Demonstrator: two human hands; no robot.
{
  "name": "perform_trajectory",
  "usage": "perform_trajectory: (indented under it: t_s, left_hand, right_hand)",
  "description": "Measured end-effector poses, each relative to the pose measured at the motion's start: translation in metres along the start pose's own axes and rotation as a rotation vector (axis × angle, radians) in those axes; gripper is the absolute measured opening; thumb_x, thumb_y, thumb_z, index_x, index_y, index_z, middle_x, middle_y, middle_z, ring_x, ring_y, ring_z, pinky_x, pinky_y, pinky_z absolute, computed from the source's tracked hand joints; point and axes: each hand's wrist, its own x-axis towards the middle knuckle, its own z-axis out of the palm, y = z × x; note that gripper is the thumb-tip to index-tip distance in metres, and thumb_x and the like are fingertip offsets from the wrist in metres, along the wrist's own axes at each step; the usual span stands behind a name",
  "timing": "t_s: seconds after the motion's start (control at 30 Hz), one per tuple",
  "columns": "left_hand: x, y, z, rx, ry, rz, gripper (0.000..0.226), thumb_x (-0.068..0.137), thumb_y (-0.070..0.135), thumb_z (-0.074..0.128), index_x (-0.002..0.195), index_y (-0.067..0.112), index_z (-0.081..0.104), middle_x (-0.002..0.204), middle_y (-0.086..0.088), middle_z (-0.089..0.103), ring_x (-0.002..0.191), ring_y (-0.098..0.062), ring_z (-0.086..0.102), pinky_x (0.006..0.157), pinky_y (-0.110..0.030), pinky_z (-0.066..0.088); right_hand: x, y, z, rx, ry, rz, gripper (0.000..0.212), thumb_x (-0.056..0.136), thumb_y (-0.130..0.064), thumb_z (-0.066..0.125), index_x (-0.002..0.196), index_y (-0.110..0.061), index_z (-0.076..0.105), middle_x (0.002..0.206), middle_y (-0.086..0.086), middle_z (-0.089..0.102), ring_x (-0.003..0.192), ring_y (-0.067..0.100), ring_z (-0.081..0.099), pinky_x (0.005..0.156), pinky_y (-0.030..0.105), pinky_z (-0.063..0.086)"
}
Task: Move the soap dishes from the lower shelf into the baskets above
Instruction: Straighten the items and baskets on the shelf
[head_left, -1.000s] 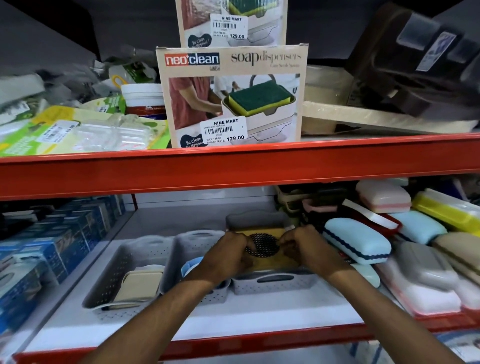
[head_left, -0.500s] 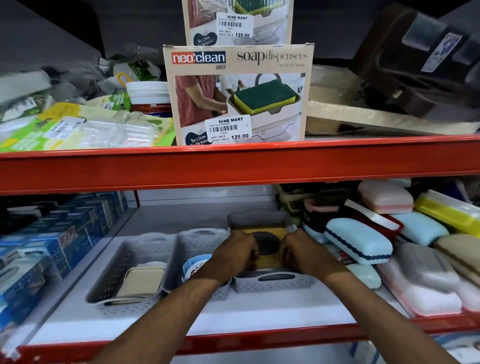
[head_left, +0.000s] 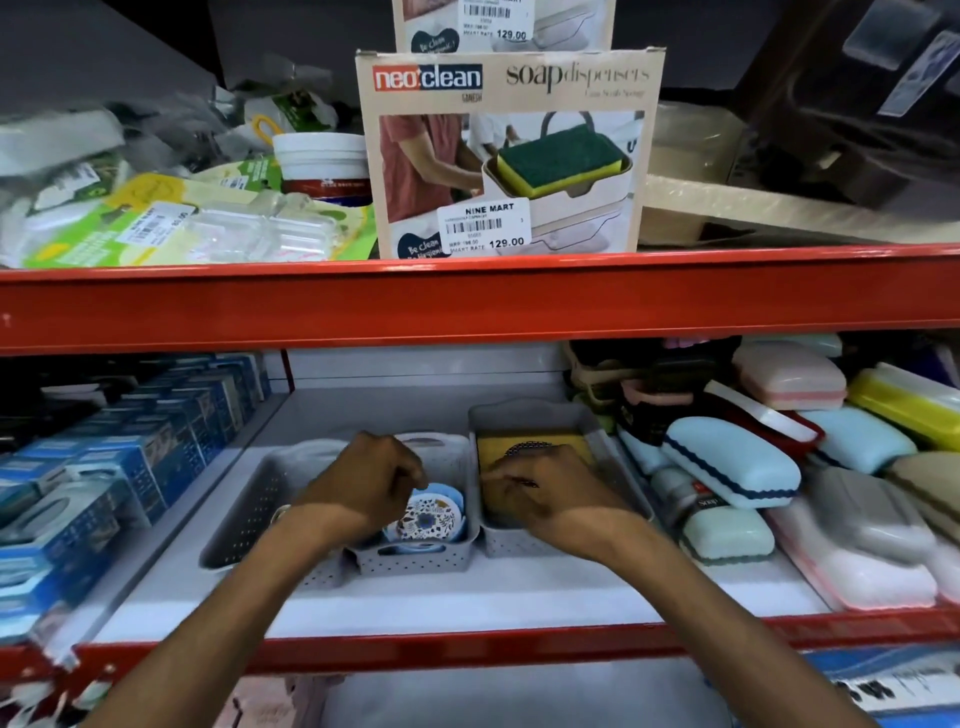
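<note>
Three grey perforated baskets stand side by side on the white shelf: a left one (head_left: 244, 514), a middle one (head_left: 415, 558) and a right one (head_left: 524, 413). A yellow soap dish (head_left: 498, 448) with a black mesh disc lies inside the right basket, and my right hand (head_left: 545, 493) rests on top of it, fingers pressed on it. My left hand (head_left: 363, 483) hovers over the middle basket with curled fingers and holds nothing I can see. Just beside its fingertips a round blue dish with a floral pattern (head_left: 431, 517) sits in that basket.
Piled soap cases (head_left: 732, 462) in blue, pink, yellow and white crowd the shelf to the right of the baskets. Blue boxes (head_left: 130, 457) line the left side. A red shelf beam (head_left: 467, 296) runs close overhead, with a soap dispenser box (head_left: 509, 156) on the shelf above.
Both hands held the yellow dish over the right basket; now it lies in the basket, my left hand has let go and shifted left over the middle basket.
</note>
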Motion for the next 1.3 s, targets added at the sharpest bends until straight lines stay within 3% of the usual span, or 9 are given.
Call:
perform_trajectory:
  t_s: [0.13, 0.17, 0.27, 0.5, 0.67, 0.8, 0.93, 1.07, 1.3]
  left_hand:
    - [-0.021, -0.009, -0.011, 0.036, -0.211, 0.027, 0.035, 0.095, 0.010, 0.046, 0.108, 0.021, 0.077, 0.094, 0.014, 0.068, 0.072, 0.013, 0.059, 0.066, 0.004, 0.037]
    - [-0.026, -0.011, -0.011, 0.042, -0.264, 0.046, 0.036, 0.094, 0.013, 0.044, 0.109, 0.021, 0.076, 0.100, 0.015, 0.070, 0.081, 0.009, 0.062, 0.071, 0.002, 0.040]
    - [-0.033, -0.017, -0.009, 0.077, -0.354, 0.092, 0.039, 0.090, 0.022, 0.038, 0.103, 0.015, 0.074, 0.110, -0.004, 0.077, 0.099, -0.020, 0.068, 0.088, -0.032, 0.053]
    - [-0.035, -0.023, -0.010, 0.074, -0.339, 0.159, 0.043, 0.088, 0.025, 0.036, 0.104, 0.015, 0.074, 0.111, -0.004, 0.077, 0.100, -0.021, 0.068, 0.091, -0.036, 0.052]
    - [-0.044, -0.034, -0.025, -0.020, -0.278, 0.147, 0.045, 0.086, 0.026, 0.040, 0.114, 0.025, 0.074, 0.123, 0.009, 0.074, 0.108, -0.004, 0.066, 0.097, -0.023, 0.051]
    - [-0.066, -0.071, -0.049, -0.036, -0.187, 0.059, 0.068, 0.072, 0.040, 0.028, 0.123, 0.026, 0.070, 0.132, 0.011, 0.067, 0.122, -0.003, 0.057, 0.109, -0.025, 0.044]
    - [-0.091, -0.106, -0.056, 0.017, -0.211, -0.038, 0.066, 0.075, 0.050, 0.025, 0.126, 0.036, 0.065, 0.118, 0.015, 0.062, 0.105, 0.001, 0.053, 0.104, -0.037, 0.046]
    - [-0.106, -0.117, -0.051, 0.035, -0.261, -0.082, 0.075, 0.073, 0.059, 0.018, 0.133, 0.038, 0.059, 0.138, 0.009, 0.058, 0.127, -0.010, 0.046, 0.109, -0.031, 0.038]
    - [-0.110, -0.107, -0.055, 0.009, -0.256, -0.006, 0.079, 0.071, 0.055, 0.017, 0.123, 0.024, 0.067, 0.130, -0.003, 0.067, 0.118, -0.019, 0.055, 0.102, -0.034, 0.042]
  right_hand:
    - [0.012, -0.027, 0.017, -0.058, -0.188, -0.112, 0.048, 0.086, -0.031, 0.035, 0.121, -0.019, 0.065, 0.130, 0.001, 0.066, 0.115, 0.019, 0.062, 0.097, 0.034, 0.053]
    - [0.014, -0.029, 0.021, -0.096, -0.222, -0.120, 0.051, 0.084, -0.034, 0.031, 0.116, -0.017, 0.066, 0.126, 0.003, 0.067, 0.113, 0.022, 0.062, 0.095, 0.038, 0.053]
    - [0.018, -0.027, 0.031, -0.202, -0.291, -0.107, 0.053, 0.081, -0.037, 0.026, 0.100, -0.013, 0.069, 0.115, 0.010, 0.069, 0.112, 0.027, 0.060, 0.090, 0.042, 0.054]
    - [0.017, -0.036, 0.033, -0.215, -0.288, -0.086, 0.043, 0.086, -0.031, 0.034, 0.093, -0.013, 0.071, 0.108, 0.010, 0.072, 0.116, 0.019, 0.056, 0.107, 0.027, 0.035]
    - [0.020, -0.044, 0.035, -0.184, -0.268, -0.064, 0.039, 0.087, -0.035, 0.034, 0.089, -0.018, 0.068, 0.100, 0.004, 0.071, 0.097, 0.022, 0.061, 0.104, 0.033, 0.043]
    - [0.023, -0.069, 0.034, -0.096, -0.217, -0.132, 0.045, 0.094, -0.047, 0.041, 0.129, -0.025, 0.059, 0.138, -0.001, 0.060, 0.124, 0.019, 0.053, 0.111, 0.035, 0.041]
    - [0.038, -0.097, 0.052, -0.117, -0.241, -0.238, 0.060, 0.097, -0.060, 0.040, 0.145, -0.023, 0.044, 0.154, -0.001, 0.043, 0.143, 0.015, 0.032, 0.119, 0.038, 0.029]
    - [0.060, -0.115, 0.084, -0.203, -0.307, -0.300, 0.071, 0.094, -0.070, 0.032, 0.141, -0.021, 0.049, 0.151, -0.002, 0.049, 0.151, 0.015, 0.018, 0.126, 0.039, 0.000]
    - [0.066, -0.123, 0.093, -0.258, -0.277, -0.302, 0.068, 0.094, -0.070, 0.031, 0.126, -0.019, 0.062, 0.136, -0.003, 0.062, 0.149, 0.018, 0.024, 0.124, 0.047, -0.006]
